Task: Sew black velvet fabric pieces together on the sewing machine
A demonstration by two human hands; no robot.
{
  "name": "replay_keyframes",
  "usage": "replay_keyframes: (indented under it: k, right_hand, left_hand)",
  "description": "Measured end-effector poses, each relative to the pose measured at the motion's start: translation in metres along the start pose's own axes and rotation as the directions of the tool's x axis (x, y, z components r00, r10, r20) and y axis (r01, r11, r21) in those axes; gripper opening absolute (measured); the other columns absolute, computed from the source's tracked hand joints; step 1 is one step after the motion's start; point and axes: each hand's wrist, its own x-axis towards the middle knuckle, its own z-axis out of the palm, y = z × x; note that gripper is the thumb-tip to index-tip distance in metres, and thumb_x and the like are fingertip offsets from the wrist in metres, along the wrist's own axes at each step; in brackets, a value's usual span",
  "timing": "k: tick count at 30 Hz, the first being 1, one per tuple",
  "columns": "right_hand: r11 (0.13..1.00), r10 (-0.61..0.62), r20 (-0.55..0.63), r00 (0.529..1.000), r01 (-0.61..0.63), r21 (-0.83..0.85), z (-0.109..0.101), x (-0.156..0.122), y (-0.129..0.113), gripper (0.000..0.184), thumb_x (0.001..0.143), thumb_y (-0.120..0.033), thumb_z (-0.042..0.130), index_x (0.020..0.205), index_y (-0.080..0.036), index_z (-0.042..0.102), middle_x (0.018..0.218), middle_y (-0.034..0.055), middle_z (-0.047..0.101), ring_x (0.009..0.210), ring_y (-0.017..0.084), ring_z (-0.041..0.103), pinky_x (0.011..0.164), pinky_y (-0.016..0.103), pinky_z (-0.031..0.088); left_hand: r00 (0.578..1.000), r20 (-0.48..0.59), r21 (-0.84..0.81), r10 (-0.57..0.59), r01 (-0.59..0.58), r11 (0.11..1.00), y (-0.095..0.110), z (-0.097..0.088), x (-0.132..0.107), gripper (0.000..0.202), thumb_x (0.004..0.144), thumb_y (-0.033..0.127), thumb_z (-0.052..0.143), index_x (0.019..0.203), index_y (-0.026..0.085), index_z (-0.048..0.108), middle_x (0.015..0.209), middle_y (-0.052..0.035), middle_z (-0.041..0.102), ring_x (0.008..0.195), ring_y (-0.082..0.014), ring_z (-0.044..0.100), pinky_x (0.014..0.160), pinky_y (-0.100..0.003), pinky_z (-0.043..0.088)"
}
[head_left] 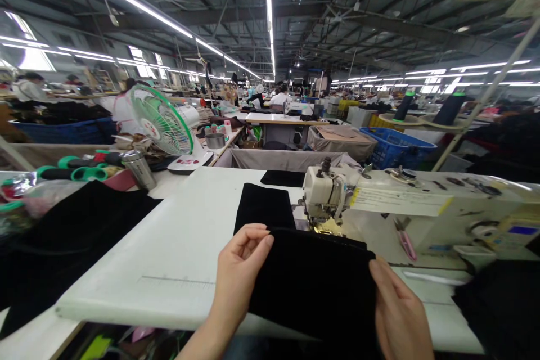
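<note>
A piece of black fabric (314,281) lies over the front of the white sewing table (177,247), reaching up toward the needle of the cream sewing machine (392,202). My left hand (238,275) pinches the fabric's left edge, fingers curled around it. My right hand (399,309) grips the fabric's right edge, thumb on top. A second black piece (264,205) lies flat just behind, left of the machine head.
A pile of black cloth (71,236) covers the table's left side. A green desk fan (162,124), a steel cup (138,169) and green-tipped spools stand at the back left. A blue basket (394,149) and other workers' stations fill the hall behind.
</note>
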Motion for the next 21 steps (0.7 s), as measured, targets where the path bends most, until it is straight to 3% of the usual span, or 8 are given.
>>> replay_keyframes:
  k: [5,10,14,21]
  right_hand:
    - [0.990,0.089,0.005,0.996,-0.089,0.108,0.004,0.000,-0.010,0.043,0.053,-0.048,0.090,0.087,-0.022,0.079,0.108,0.0049,0.078,0.119,0.029,0.064,0.093,0.031,0.058]
    - [0.982,0.117,0.002,0.993,-0.116,0.147,0.001,0.002,-0.013,0.044,0.048,-0.045,0.092,0.083,-0.023,0.078,0.094,0.0018,0.080,0.101,0.024,0.072,0.081,0.025,0.060]
    - [0.990,0.072,-0.009,0.997,-0.070,0.119,0.000,0.001,-0.014,0.044,0.051,-0.047,0.091,0.085,-0.022,0.078,0.095,0.0025,0.080,0.101,0.024,0.071,0.082,0.025,0.060]
    - [0.989,0.098,-0.041,0.994,-0.093,0.112,0.000,-0.002,-0.016,0.045,0.051,-0.046,0.092,0.087,-0.022,0.079,0.111,0.0037,0.077,0.116,0.026,0.065,0.090,0.025,0.056]
  left_hand:
    - [0.997,0.018,-0.081,-0.079,0.080,0.993,0.004,-0.001,-0.003,0.020,0.065,0.035,0.084,0.071,0.019,0.073,0.095,-0.0054,0.071,0.093,-0.0201,0.064,0.085,-0.028,0.050]
    - [0.991,0.035,-0.145,-0.131,0.134,0.980,0.005,0.001,-0.004,0.019,0.063,0.031,0.085,0.072,0.020,0.073,0.090,-0.0023,0.072,0.089,-0.0171,0.063,0.085,-0.026,0.048]
    - [0.984,0.040,-0.175,-0.176,0.181,0.968,0.006,0.002,-0.004,0.021,0.062,0.031,0.085,0.075,0.019,0.073,0.086,-0.0010,0.072,0.084,-0.0152,0.061,0.081,-0.025,0.045]
    - [0.981,0.032,-0.201,-0.192,0.195,0.960,0.002,0.002,-0.002,0.023,0.063,0.032,0.084,0.076,0.018,0.071,0.079,-0.0009,0.068,0.078,-0.0140,0.057,0.076,-0.024,0.044]
